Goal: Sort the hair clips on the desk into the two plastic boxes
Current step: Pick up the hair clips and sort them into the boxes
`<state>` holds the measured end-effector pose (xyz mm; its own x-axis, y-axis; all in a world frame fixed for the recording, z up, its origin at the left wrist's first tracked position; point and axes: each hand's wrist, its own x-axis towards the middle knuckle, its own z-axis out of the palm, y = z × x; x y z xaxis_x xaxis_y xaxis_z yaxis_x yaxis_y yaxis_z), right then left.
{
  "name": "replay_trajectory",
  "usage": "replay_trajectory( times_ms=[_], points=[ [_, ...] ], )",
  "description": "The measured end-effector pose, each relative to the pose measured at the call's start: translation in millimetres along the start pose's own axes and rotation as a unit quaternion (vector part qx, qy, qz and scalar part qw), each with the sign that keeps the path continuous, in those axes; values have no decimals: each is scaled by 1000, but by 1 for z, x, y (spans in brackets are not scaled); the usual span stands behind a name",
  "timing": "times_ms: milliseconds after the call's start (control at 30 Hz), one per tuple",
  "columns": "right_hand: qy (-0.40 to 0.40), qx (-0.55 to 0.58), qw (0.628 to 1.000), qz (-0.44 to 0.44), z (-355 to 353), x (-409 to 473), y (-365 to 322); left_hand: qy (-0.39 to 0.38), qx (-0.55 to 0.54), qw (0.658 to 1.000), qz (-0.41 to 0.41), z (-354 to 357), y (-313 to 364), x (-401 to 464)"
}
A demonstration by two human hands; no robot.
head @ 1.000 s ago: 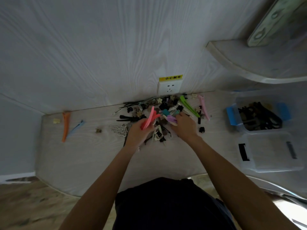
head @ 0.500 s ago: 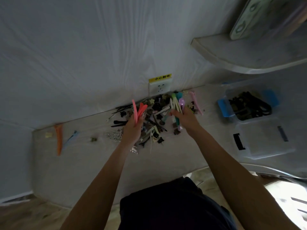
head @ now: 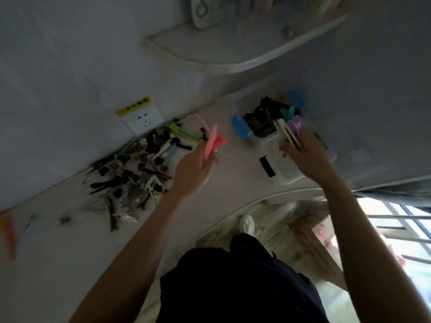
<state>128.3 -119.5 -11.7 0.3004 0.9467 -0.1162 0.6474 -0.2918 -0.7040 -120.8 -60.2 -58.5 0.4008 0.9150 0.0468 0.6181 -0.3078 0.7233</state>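
Observation:
A heap of hair clips [head: 140,164], mostly black with a few coloured ones, lies on the desk by the wall. My left hand [head: 194,170] grips pink and red clips [head: 213,142] just right of the heap. My right hand [head: 303,151] holds a bunch of cream, purple and teal clips [head: 290,127] above the near plastic box [head: 275,157], which has black latches. Behind it stands the far plastic box [head: 241,125] with blue latches, holding black clips [head: 263,117].
A wall socket [head: 142,117] with a yellow label sits behind the heap. An orange clip [head: 7,231], a light blue clip [head: 29,226] and a small dark clip [head: 64,220] lie far left. A curved shelf [head: 221,64] hangs above the boxes. The desk edge curves near my body.
Both hands have left the heap and moved right with their clips. My right hand is now over the near box. The camera has swung to the right.

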Motion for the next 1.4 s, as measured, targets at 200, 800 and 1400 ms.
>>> replay_trajectory(
  times_ms=[200,800,1400],
  points=[
    [-91,-213,969,-80,-60,20,71,-30,65,997,-19,59,85,22],
    [-159,-275,925,-209,-59,58,105,10,166,984,63,140,87,13],
    [-173,-83,930,-314,38,24,6,205,81,959,-181,50,14,-56]
  ],
)
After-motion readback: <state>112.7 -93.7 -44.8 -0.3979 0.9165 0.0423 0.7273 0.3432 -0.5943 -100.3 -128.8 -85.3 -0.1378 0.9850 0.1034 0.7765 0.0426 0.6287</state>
